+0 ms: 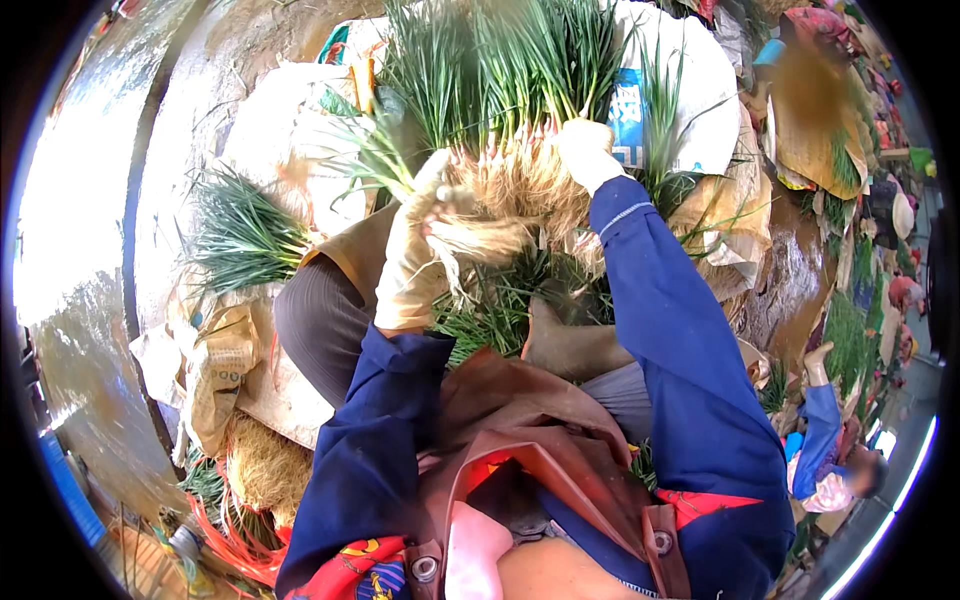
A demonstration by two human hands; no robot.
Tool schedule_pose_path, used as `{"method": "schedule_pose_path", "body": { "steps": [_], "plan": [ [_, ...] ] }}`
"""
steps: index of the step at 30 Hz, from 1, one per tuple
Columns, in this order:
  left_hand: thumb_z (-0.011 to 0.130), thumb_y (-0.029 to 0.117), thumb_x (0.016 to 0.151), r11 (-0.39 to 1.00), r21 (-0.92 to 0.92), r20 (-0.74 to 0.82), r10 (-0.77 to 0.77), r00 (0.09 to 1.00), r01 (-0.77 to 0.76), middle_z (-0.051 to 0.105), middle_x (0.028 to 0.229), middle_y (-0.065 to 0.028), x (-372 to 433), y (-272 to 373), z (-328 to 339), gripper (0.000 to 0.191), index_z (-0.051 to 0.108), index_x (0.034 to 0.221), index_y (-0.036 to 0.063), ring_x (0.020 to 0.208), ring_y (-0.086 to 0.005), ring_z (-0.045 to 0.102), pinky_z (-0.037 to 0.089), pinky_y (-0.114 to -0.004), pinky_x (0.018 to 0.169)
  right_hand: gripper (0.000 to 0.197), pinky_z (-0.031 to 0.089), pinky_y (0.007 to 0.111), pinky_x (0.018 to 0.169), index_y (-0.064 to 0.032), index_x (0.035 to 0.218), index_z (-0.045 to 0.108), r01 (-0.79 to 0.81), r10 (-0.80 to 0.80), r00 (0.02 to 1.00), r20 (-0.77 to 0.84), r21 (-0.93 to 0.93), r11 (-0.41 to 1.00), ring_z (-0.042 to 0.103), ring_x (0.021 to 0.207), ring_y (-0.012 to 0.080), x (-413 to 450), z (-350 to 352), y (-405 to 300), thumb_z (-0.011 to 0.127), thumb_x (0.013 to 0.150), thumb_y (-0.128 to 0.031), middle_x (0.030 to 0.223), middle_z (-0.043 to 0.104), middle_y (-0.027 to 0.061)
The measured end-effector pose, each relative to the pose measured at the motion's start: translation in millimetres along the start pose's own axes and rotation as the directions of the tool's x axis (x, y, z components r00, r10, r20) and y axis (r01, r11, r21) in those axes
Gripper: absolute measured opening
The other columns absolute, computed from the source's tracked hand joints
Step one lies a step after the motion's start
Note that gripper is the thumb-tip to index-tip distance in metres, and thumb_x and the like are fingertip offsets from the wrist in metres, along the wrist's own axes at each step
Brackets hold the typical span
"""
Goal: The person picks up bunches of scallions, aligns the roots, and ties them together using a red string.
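Observation:
My left hand (431, 199), in a pale glove, is closed around a small bunch of young garlic or onion plants (386, 165). Its leaves point up and left, and its long straw-coloured roots (480, 238) hang out to the right. Ahead of me a thick row of the same plants (517, 67) lies with leaves away from me and pinkish bulb ends towards me. At the right end of that row, my gloved right hand (586, 142) touches the plants near the bulbs. Its fingers are mostly hidden, so their grip is unclear.
Another bunch (244, 232) lies left of my knee. A white woven sack (694, 90) spreads under the row. Loose green leaves (487, 319) lie beside my boot (570, 345). Red plastic strips (232, 544) trail at lower left. A person (825, 450) is at the right.

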State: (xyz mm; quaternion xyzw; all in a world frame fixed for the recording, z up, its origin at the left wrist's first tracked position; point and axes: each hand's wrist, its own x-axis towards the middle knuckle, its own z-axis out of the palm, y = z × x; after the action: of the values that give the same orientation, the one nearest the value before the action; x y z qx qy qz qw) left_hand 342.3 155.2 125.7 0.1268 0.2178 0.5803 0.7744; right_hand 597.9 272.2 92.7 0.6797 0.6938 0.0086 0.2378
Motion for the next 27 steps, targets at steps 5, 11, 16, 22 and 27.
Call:
{"method": "schedule_pose_path", "body": {
  "steps": [5,11,16,22,27],
  "plan": [
    [0.061,0.024,0.092,0.928,0.198,-0.122,-0.295,0.948,0.314,0.057,0.076,-0.001,29,-42,-12,0.037,0.056,0.123,0.0043,0.067,-0.0096,0.057,0.045,-0.023,0.055,0.024,0.051,0.032,0.058,-0.014,0.088,0.068,0.086,-0.067,0.994,-0.082,0.259,0.962,0.064,0.07,0.0165,-59,-36,3,0.057,0.089,-0.036,0.076,0.064,0.0018],
    [0.056,0.024,0.094,0.805,0.521,-0.032,-0.313,0.949,0.283,0.06,0.085,0.0013,31,-69,18,0.03,0.062,0.117,0.0057,0.072,-0.0062,0.054,0.043,-0.021,0.06,0.032,0.05,0.03,0.076,-0.0116,0.108,0.064,0.429,-0.245,0.892,-0.381,0.54,0.724,0.064,0.082,0.0189,-132,-12,-15,0.054,0.091,-0.036,0.098,0.067,0.0087],
    [0.056,0.018,0.093,0.867,0.184,-0.151,-0.44,0.885,0.462,0.064,0.089,-0.0004,15,-70,25,0.026,0.063,0.114,0.0026,0.078,-0.0098,0.059,0.048,-0.023,0.064,0.044,0.046,0.027,0.069,-0.008,0.112,0.062,-0.262,-0.117,0.958,0.261,0.965,0.007,0.06,0.077,0.0126,-89,0,-5,0.056,0.092,-0.046,0.088,0.066,0.0026],
    [0.06,0.021,0.092,0.854,0.207,-0.163,-0.452,0.877,0.478,0.062,0.082,0.0016,-1,-64,29,0.028,0.064,0.114,0.0042,0.072,-0.0073,0.057,0.047,-0.021,0.059,0.023,0.044,0.021,0.059,-0.0108,0.101,0.064,-0.169,-0.331,0.937,0.117,0.977,-0.134,0.059,0.071,0.01,-51,35,-14,0.059,0.092,-0.031,0.082,0.065,0.0001],
    [0.058,0.022,0.093,0.784,0.208,-0.081,-0.582,0.809,0.585,0.059,0.08,0.0015,-20,-43,1,0.028,0.064,0.115,0.0047,0.067,-0.0079,0.054,0.047,-0.022,0.059,0.027,0.047,0.037,0.07,-0.0108,0.096,0.063,0.119,-0.174,0.985,-0.015,0.789,0.602,0.061,0.072,0.0203,-94,-9,-19,0.059,0.088,-0.036,0.085,0.066,0.0055]
  ]
}}
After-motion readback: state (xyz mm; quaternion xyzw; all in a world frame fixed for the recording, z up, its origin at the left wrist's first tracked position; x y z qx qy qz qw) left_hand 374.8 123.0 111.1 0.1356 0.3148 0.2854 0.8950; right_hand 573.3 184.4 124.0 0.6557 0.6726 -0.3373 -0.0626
